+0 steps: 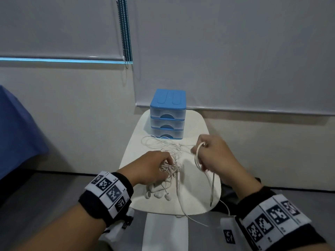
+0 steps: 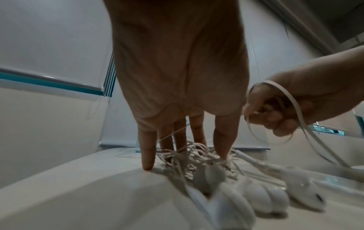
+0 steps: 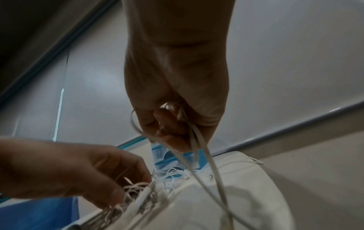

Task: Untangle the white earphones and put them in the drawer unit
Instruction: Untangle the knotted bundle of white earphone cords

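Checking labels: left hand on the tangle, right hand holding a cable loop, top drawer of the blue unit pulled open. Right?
Not quite. The head view shows all three drawers of the blue drawer unit closed, top one included. The rest holds: the left hand is on the tangle of white earphones, and the right hand holds a cable loop.
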`<state>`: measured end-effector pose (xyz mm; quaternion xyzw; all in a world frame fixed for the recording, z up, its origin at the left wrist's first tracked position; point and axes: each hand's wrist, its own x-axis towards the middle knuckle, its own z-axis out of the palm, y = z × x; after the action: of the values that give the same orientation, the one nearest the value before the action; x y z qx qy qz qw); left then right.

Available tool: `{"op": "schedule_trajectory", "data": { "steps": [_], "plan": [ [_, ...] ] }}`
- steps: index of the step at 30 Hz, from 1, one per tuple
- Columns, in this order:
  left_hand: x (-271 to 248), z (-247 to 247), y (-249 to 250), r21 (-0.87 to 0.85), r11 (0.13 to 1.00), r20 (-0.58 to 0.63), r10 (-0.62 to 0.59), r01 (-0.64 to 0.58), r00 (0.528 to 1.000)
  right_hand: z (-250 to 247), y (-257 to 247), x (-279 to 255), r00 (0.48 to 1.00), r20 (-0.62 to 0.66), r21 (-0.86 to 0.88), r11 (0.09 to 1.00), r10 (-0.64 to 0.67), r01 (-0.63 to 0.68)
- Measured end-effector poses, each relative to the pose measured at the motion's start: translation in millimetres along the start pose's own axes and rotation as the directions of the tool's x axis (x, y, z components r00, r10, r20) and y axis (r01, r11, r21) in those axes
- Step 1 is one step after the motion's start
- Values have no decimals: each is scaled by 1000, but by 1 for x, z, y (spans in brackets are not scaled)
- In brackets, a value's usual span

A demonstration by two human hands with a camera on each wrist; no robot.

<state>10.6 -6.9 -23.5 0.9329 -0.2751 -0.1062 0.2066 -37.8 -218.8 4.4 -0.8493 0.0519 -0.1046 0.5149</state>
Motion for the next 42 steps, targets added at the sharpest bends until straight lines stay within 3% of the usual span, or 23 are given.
{"op": "schedule_trajectory", "data": {
  "steps": [5, 8, 11, 16, 19, 21, 24, 28, 32, 34, 36, 42],
  "plan": [
    [9, -2, -4, -25, 999, -10, -31, 31, 999, 9, 16, -3, 982, 180, -322, 947, 57, 4],
    [12, -5, -7, -29, 999, -14, -30, 30, 999, 6, 10, -2, 957, 266, -545, 837, 112, 53],
    [14, -6, -8, -16, 1000, -27, -12, 11, 1000, 1, -5, 1, 973, 200, -660, 750, 118, 45],
    [17, -5, -7, 54, 999, -32, 11, -9, 999, 13, -34, -11, 991, 132, -723, 682, -20, 110],
    [19, -6, -7, 73, 997, -30, 14, -12, 999, 27, -26, -15, 981, 192, -675, 725, -9, 139],
    [20, -7, -8, 53, 998, -26, 18, -17, 999, 37, -15, -14, 950, 288, -614, 785, 120, 87],
    [20, -9, -8, 17, 1000, -16, 8, -8, 1000, 46, 2, -11, 898, 367, -618, 785, 244, 39],
    [19, -12, -9, -32, 999, -12, -22, 21, 1000, 42, 13, 1, 899, 381, -615, 785, 216, 72],
    [21, -14, -10, -29, 999, -1, -30, 30, 1000, 29, 29, 9, 913, 334, -297, 945, 234, -134],
    [22, -14, -12, -37, 999, 2, -28, 28, 1000, 24, 35, 9, 910, 351, -147, 972, 222, -181],
    [22, -13, -13, -41, 999, 2, -25, 25, 1000, 22, 36, 9, 915, 360, -126, 981, 182, -145],
    [20, -16, -11, -42, 999, 34, 5, -3, 999, 10, 6, 19, 973, 213, -388, 906, -90, 168]
  ]
}}
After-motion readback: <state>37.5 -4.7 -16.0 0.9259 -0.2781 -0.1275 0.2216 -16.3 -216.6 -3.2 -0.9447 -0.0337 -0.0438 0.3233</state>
